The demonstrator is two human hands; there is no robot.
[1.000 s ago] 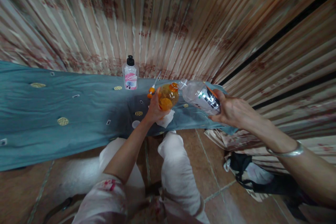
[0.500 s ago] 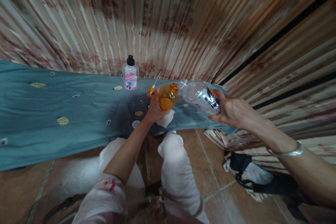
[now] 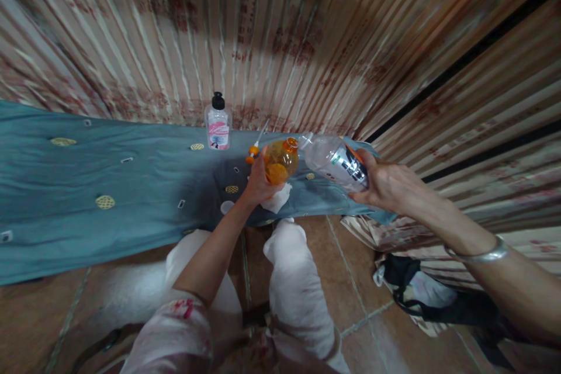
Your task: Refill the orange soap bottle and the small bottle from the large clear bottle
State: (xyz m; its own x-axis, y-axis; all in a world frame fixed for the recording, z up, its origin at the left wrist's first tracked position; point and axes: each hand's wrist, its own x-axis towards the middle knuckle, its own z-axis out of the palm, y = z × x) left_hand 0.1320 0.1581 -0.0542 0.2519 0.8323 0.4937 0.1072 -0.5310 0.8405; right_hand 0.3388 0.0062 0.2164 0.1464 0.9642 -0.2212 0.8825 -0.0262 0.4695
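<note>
Compared with the frames of 0.5 s and 1.0 s ago: no clear change; both bottles and both hands keep the same positions. Left hand (image 3: 258, 180) closed around the amber bottle (image 3: 283, 160), uncapped, neck uppermost, above the blue-green cloth (image 3: 149, 184). Right hand (image 3: 377, 180) grips the base end of a clear plastic bottle (image 3: 323, 155) with a black-and-silver label, tipped so its neck points at the amber mouth; contact between the two necks cannot be determined. Contents: deeper orange low in amber bottle, liquid or base not distinguishable; level in clear bottle unreadable. Orange pump head (image 3: 252, 155) with tube lies just beside left hand. Pink-labelled bottle (image 3: 218, 127), black cap on, stands near the curtain (image 3: 245, 41). White tissue (image 3: 278, 201) below amber bottle.
</note>
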